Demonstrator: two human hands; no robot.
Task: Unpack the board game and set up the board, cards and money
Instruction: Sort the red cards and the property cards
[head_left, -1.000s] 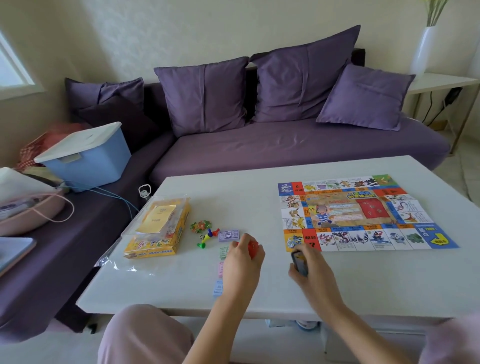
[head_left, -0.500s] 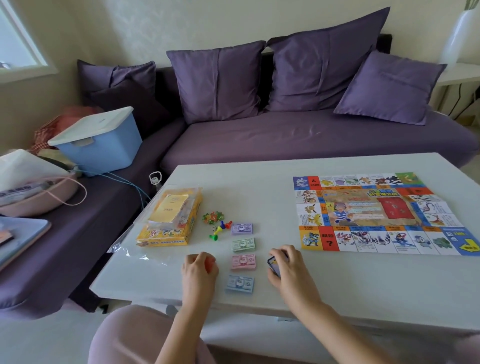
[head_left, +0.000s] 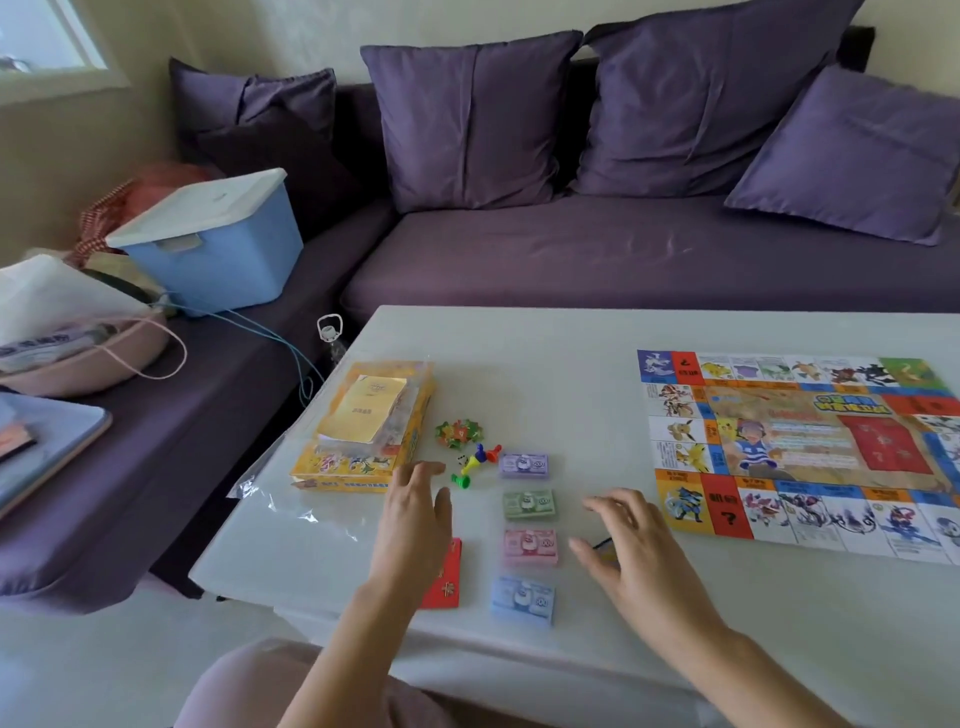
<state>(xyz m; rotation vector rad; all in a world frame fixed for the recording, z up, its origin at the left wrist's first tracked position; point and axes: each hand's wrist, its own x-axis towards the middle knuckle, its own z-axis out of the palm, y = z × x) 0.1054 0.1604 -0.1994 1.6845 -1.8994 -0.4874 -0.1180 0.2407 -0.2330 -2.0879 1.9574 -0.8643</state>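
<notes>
Loose grips: left hand (head_left: 415, 525) half-hides red cards (head_left: 447, 590), right hand (head_left: 636, 553) dark cards (head_left: 603, 544).

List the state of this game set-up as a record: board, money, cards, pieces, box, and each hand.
Board: game board unfolded flat on the right of the table
Money: four piles in a column: purple stack, green stack, pink stack, blue stack nearest the person
Cards: red cards partly hidden by the left hand
Pieces: pawns between box and money
Box: yellow box at the left edge
Left hand: open, holds nothing
Right hand: open, fingers spread
</notes>
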